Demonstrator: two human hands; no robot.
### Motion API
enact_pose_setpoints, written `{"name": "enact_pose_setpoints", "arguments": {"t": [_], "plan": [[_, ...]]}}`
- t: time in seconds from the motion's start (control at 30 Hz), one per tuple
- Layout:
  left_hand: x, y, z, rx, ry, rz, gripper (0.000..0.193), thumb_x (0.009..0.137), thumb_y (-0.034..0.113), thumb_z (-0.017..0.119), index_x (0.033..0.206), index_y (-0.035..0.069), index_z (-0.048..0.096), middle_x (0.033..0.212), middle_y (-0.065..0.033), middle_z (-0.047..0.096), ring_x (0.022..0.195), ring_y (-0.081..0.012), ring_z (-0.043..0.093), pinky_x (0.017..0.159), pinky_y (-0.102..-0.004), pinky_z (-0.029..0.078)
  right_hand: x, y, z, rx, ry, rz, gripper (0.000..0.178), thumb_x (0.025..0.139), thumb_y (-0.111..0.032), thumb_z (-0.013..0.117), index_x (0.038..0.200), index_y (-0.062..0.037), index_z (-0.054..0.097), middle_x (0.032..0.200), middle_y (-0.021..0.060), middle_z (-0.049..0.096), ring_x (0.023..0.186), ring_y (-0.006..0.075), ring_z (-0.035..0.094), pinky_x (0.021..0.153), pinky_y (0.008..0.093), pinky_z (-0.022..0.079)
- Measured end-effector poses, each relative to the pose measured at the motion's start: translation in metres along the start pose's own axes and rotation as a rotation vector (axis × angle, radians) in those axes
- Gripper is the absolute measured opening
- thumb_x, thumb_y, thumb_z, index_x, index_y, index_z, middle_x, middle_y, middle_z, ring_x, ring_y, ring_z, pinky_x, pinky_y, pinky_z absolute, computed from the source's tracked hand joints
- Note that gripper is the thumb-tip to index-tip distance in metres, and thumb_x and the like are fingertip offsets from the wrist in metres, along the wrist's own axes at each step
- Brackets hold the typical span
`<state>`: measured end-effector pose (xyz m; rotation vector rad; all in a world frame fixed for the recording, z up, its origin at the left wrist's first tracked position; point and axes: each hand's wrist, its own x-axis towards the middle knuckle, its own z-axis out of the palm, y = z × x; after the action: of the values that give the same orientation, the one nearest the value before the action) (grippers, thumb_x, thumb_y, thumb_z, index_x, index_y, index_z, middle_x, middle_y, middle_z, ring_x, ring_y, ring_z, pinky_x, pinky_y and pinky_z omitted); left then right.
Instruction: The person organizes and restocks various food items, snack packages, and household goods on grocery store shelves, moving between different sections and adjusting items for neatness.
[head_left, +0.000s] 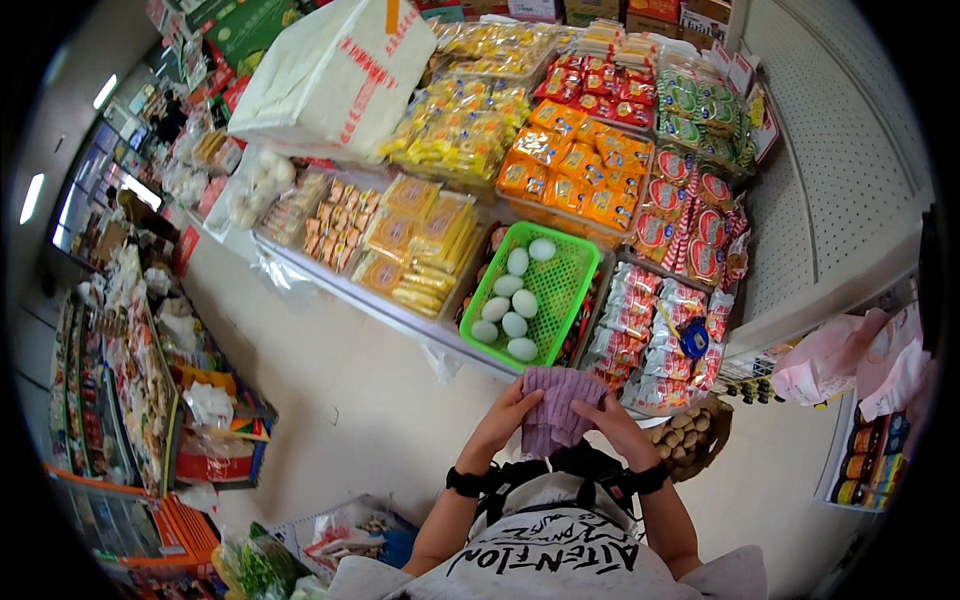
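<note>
A folded purple ribbed cloth (553, 408) is stretched between my hands, close to my body. My left hand (508, 415) grips its left edge, the thumb pressed on top. On the other side my right hand (612, 420) pinches the right part, thumb over the fabric. Fingers under the cloth are hidden. Just beyond it stands a bright green plastic basket (577, 262) with open-weave walls. Several pale bluish eggs (514, 324) lie in it, mostly along its left side. Neither hand touches the basket.
Trays of orange packets (575, 160), yellow packets (450, 125) and red-and-white packets (630, 310) surround the basket. A white foam box (335, 80) sits at the far left. A blue tape measure (694, 338) lies on the right packets. A box of brown round items (690, 440) stands below right.
</note>
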<state>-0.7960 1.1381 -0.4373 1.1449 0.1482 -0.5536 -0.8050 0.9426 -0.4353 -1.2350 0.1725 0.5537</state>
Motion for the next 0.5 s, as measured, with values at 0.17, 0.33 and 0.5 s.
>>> {"name": "enact_pose_setpoints", "arguments": {"t": [0.17, 0.33, 0.5], "plan": [[0.035, 0.016, 0.008, 0.057, -0.018, -0.016, 0.035, 0.087, 0.011, 0.046, 0.121, 0.002, 0.039, 0.113, -0.0041, 0.049, 0.103, -0.0106, 0.045, 0.089, -0.0252, 0.036, 0.024, -0.024, -0.018, -0.054, 0.023, 0.01, 0.044, 0.076, -0.019, 0.064, 0.112, 0.0, 0.048, 0.101, 0.0048, 0.056, 0.092, 0.0122, 0.052, 0.082, 0.0265, 0.041], [0.054, 0.017, 0.015, 0.164, -0.017, -0.172, 0.036, 0.087, 0.011, 0.048, 0.121, 0.004, 0.04, 0.107, -0.0022, 0.053, 0.096, -0.0097, 0.049, 0.084, -0.0249, 0.039, 0.034, -0.018, -0.044, -0.079, 0.057, 0.026, 0.044, 0.075, -0.018, 0.066, 0.11, 0.0013, 0.049, 0.096, 0.0048, 0.058, 0.085, 0.0126, 0.055, 0.079, 0.0263, 0.043], [0.077, 0.022, 0.01, 0.207, -0.145, -0.22, 0.035, 0.086, 0.013, 0.05, 0.12, 0.005, 0.042, 0.103, -0.0019, 0.056, 0.091, -0.0095, 0.052, 0.08, -0.024, 0.041, 0.035, -0.016, -0.048, 0.032, 0.14, -0.005, 0.042, 0.075, -0.017, 0.066, 0.108, 0.0023, 0.051, 0.096, 0.0052, 0.059, 0.084, 0.0124, 0.056, 0.077, 0.0257, 0.044]]}}
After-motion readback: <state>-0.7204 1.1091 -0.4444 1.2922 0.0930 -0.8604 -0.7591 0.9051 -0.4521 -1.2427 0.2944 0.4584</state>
